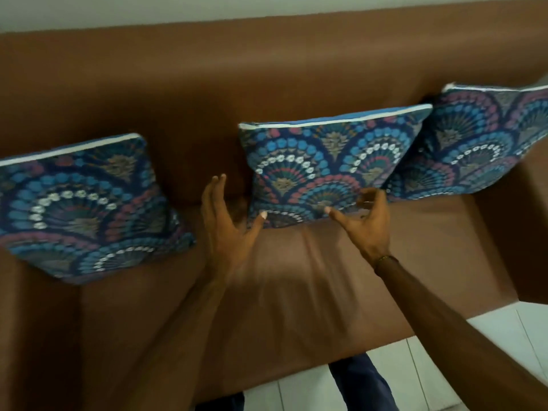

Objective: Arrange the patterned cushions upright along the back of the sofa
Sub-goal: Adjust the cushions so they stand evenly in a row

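Three blue patterned cushions stand upright against the back of a brown sofa. The left cushion leans near the left armrest. The middle cushion stands at the centre, and the right cushion leans beside it, overlapping its right edge. My left hand hovers open just left of the middle cushion's lower corner, fingers spread. My right hand is open in front of that cushion's lower edge, fingers curled and apart, holding nothing.
The brown seat spreads in front of the cushions. Armrests rise at the left and right. White floor tiles and my dark-trousered legs show below the seat's front edge.
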Available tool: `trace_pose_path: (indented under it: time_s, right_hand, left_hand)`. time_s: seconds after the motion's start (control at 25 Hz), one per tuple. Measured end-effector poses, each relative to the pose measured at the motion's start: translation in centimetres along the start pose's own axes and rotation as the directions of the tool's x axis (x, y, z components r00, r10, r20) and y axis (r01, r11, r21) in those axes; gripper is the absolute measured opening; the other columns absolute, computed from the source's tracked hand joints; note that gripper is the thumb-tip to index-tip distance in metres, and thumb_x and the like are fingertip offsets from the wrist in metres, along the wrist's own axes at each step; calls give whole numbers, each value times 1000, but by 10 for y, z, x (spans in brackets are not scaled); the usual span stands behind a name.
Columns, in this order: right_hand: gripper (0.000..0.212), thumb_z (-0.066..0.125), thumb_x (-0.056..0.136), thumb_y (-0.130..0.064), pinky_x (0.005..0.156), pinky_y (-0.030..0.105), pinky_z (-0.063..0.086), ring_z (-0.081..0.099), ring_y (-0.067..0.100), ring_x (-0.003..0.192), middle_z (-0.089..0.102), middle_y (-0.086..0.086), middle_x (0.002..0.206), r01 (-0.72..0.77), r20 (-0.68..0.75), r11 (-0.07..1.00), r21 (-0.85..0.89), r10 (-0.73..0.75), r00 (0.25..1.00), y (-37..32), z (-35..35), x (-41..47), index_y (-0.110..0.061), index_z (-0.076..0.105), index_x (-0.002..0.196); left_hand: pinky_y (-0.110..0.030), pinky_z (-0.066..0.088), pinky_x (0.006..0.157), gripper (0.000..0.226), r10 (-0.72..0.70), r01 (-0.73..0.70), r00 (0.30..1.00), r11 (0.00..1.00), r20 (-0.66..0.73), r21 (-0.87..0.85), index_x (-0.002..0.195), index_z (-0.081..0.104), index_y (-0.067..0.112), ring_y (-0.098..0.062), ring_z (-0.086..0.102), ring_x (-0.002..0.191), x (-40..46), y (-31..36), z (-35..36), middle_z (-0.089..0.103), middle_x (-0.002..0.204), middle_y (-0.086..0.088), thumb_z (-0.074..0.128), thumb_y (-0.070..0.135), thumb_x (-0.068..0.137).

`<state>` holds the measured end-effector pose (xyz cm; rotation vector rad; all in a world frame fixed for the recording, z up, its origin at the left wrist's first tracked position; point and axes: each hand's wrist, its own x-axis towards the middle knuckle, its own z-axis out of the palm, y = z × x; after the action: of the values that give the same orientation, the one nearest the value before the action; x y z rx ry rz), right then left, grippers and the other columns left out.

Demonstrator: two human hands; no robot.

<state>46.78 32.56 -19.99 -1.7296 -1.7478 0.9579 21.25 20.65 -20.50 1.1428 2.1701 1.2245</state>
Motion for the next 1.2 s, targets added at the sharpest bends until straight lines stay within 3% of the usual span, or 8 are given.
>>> trace_pose_path:
  time_s: [0.12, 0.24, 0.48, 0.6, 0.68, 0.88, 0.96, 1.2]
  right_hand:
    - [107, 93, 65, -65, 111, 46, 51, 55, 25, 133, 52, 5, 147, -80, 12, 987, 140, 79, 997, 35, -47, 59, -23, 42, 149]
    - [127, 100, 68, -39, 122, 49, 43, 43, 26, 154, 40, 2, 169, -167, 296, 949, 266, 84, 952, 46, -65, 110, -27, 23, 167]
    - [112, 104, 64, -20, 107, 38, 58, 66, 11, 130, 66, -9, 142, -159, 410, 939, 306, 21, 912, 38, -39, 123, -26, 40, 155]
    - [93, 104, 64, -20, 82, 8, 58, 68, -19, 106, 70, -41, 114, -147, 406, 929, 338, -3, 914, 40, -22, 117, -47, 47, 132]
    - [89, 105, 62, -24, 76, 3, 55, 66, -26, 98, 69, -48, 106, -168, 396, 924, 344, 19, 918, 38, -15, 114, -55, 45, 120]
    - [103, 104, 60, -40, 87, 4, 51, 61, -20, 115, 58, -40, 131, -165, 386, 934, 318, 31, 922, 40, -39, 107, -48, 41, 141]
    - [108, 102, 64, -41, 98, 17, 51, 56, 5, 131, 52, -18, 143, -157, 345, 948, 277, 55, 937, 44, -65, 104, -40, 39, 151]
    - [92, 95, 61, -60, 100, 41, 59, 65, 20, 117, 63, -5, 124, -90, 58, 989, 120, 83, 995, 97, -201, 144, -28, 52, 135]
  left_hand:
    - [-34, 29, 125, 127, -176, 184, 981, 977, 75, -111, 167, 10, 33, -16, 25, 159, 10, 28, 57, 21, 175, 0, 94, 44, 73]
    - [-30, 27, 126, 137, -266, 268, 963, 960, 33, -76, 169, 5, 18, -21, 27, 160, 20, 39, 93, 22, 176, -4, 96, 44, 70]
    - [1, 26, 112, 123, -336, 333, 939, 942, -68, -51, 163, 26, 16, -4, 41, 140, 24, 47, 92, 44, 159, 5, 96, 51, 69]
    - [-30, 40, 124, 123, -361, 353, 932, 926, -38, -131, 162, 29, 14, -13, 48, 146, 26, 41, 75, 48, 161, -1, 95, 48, 64]
    - [-36, 39, 126, 125, -361, 357, 932, 928, -18, -104, 164, 25, 15, -15, 46, 148, 27, 36, 71, 46, 162, -1, 96, 47, 66]
    - [-21, 17, 130, 121, -224, 264, 933, 958, -282, 110, 164, 17, 0, -34, 29, 156, -2, 67, 95, 27, 167, -24, 91, 42, 79]
    - [-40, 30, 129, 96, -59, 156, 927, 959, -371, 237, 158, 33, -4, -44, 36, 149, -19, 95, 121, 33, 159, -34, 86, 23, 84]
    - [-61, 47, 110, 64, 177, -152, 982, 942, -58, 298, 143, 53, 6, -45, 49, 134, -22, 180, 252, 53, 146, -30, 79, 17, 86]
